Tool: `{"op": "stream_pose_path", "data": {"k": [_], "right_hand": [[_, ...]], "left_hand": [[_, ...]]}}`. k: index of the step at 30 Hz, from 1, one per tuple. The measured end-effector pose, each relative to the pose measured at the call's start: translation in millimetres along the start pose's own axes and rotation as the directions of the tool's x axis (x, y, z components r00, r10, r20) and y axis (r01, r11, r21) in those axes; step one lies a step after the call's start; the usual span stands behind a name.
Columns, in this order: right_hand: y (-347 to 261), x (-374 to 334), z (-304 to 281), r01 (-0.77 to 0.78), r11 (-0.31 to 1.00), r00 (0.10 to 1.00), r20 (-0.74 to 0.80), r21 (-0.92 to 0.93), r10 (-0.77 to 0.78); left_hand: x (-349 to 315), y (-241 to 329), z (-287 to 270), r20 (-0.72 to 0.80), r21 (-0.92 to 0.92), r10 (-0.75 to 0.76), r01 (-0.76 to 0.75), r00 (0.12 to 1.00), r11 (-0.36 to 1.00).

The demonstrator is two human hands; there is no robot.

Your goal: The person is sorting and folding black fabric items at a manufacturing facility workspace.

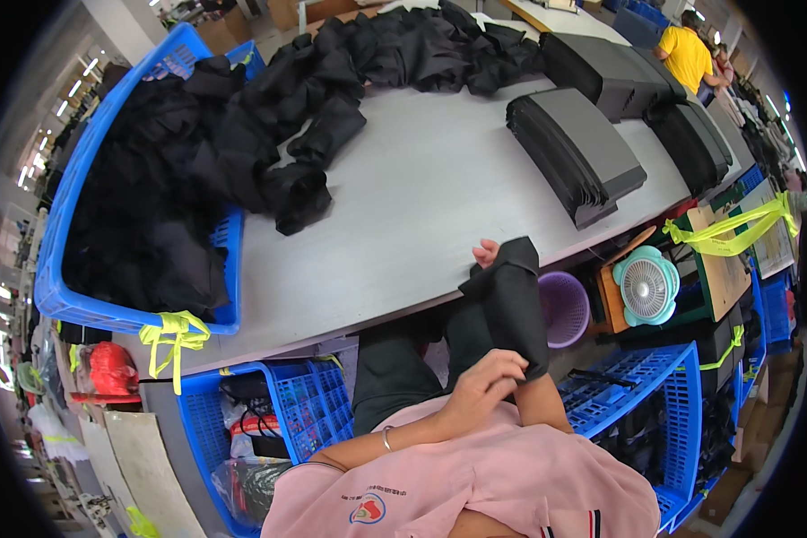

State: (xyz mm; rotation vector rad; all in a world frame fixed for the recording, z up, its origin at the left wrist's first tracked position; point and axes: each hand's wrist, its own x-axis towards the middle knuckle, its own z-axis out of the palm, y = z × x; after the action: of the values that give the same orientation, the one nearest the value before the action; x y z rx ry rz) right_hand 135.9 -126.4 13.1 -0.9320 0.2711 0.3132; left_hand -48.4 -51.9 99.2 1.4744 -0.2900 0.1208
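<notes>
A black fabric tube (pixel 517 309) is drawn over my right forearm, its far end folded over near the wrist. My left hand (pixel 489 381), with a silver bangle at its wrist, pinches the tube's near edge close to my body. From the far end pokes a small part of my right hand (pixel 486 253), over the table's front edge; cloth hides most of it and its grip. A loose heap of black fabric pieces (pixel 403 49) runs along the table's far side to the left. Neat stacks of folded black pieces (pixel 576 148) lie at the right.
A blue basket (pixel 54 260) full of black cloth stands on the left of the grey table (pixel 403 179). Below are another blue basket (pixel 309 403), a purple bin (pixel 564 309), a teal fan (pixel 646 285) and a blue crate (pixel 681 421). A person in yellow (pixel 687 56) is far right.
</notes>
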Motion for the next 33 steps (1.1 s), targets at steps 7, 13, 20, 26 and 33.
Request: {"op": "stream_pose_path", "data": {"k": [7,13,20,26,33], "right_hand": [[42.3,-62.0,24.6,0.496,0.858,0.864,0.173,-0.132,-0.473],[8.1,-111.1,38.6,0.250,0.342,0.955,0.289,-0.906,0.068],[-30.6,-140.5,38.0,0.603,0.668,0.689,0.707,-0.436,-0.161],[-7.2,-149.4,-18.0,0.409,0.737,0.726,0.681,-0.538,0.094],[-19.0,-117.3,37.7,0.624,0.415,0.768,0.420,-0.662,-0.484]], "left_hand": [[79.1,-25.9,-54.7,-0.600,0.010,-0.090,0.120,0.795,0.993],[115.1,-54.8,-99.3,-0.619,-0.213,-0.162,0.034,0.768,0.976],[141.7,-69.8,-137.8,-0.708,0.077,-0.030,0.119,0.706,0.990],[149.0,-48.4,-173.2,-0.663,-0.127,-0.079,-0.007,0.745,0.992],[101.9,-2.7,-111.8,-0.518,0.167,-0.022,0.126,0.855,0.978]]}}
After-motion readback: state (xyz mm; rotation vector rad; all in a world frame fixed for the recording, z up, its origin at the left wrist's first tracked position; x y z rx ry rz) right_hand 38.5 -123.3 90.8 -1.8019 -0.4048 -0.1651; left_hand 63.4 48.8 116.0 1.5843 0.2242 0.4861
